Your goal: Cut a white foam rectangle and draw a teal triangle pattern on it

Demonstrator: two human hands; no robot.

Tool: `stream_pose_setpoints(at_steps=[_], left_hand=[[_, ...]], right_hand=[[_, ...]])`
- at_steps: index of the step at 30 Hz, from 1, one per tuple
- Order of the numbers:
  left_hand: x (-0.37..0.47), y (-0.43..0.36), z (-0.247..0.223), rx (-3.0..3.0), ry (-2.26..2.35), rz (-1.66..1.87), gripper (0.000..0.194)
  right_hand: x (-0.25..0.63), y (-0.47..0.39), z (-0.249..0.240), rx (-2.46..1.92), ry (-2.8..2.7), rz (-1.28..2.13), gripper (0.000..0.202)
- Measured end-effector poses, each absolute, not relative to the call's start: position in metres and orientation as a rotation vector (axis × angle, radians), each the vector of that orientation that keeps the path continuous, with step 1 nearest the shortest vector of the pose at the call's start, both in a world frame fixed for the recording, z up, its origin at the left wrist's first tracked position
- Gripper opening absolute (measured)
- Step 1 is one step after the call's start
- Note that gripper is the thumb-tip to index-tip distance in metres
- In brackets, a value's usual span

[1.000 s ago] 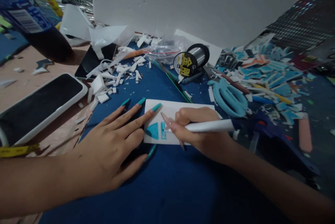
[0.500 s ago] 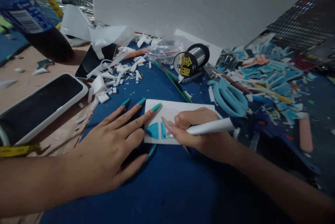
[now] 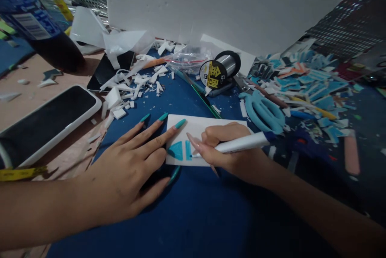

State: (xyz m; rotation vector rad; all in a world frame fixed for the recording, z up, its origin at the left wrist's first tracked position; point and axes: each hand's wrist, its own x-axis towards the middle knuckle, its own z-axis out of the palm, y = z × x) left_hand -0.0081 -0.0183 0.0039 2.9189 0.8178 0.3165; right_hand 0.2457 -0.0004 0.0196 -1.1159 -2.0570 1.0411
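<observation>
A small white foam sheet (image 3: 208, 127) lies flat on the blue mat (image 3: 193, 213). My left hand (image 3: 132, 165) rests on its left edge with the fingers spread and stretched out, their long nails teal. In my right hand (image 3: 232, 149) is a white marker (image 3: 245, 142) with a dark blue end, pinched between thumb and fingers. The marker's tip meets the sheet at a small blue bar shape (image 3: 188, 150). Left of that bar is a filled blue shape (image 3: 175, 150), rounded on one side. The lower fingers of my right hand are partly hidden.
Light blue scissors (image 3: 262, 111) and a spool of wire (image 3: 220, 69) lie behind the sheet. Blue and white scraps (image 3: 310, 77) are heaped at the right. A phone (image 3: 51, 123) and a dark drink bottle (image 3: 45, 29) are on the left. A white foam board (image 3: 226, 5) stands behind.
The marker's rear end has tilted slightly upward, and its tip has shifted a little on the blue bar, which looks more filled. My left hand has stayed in place.
</observation>
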Motion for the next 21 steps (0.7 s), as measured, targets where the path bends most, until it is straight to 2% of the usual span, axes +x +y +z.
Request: stream_pose_setpoints(at_steps=[5, 13, 21], left_hand=[[-0.0079, -0.0160, 0.0030, 2.936, 0.803, 0.328, 0.029], [-0.0027, -0.0188, 0.0028, 2.908, 0.855, 0.396, 0.030], [-0.0066, -0.0176, 0.0025, 2.927, 0.825, 0.349, 0.026]], right_hand=[[0.2442, -0.0005, 0.0193, -1.174, -1.866, 1.103, 0.045], [0.2451, -0.0015, 0.0185, -1.189, -1.908, 1.097, 0.045], [0.2459, 0.0026, 0.0199, -1.038, -2.169, 0.983, 0.045]])
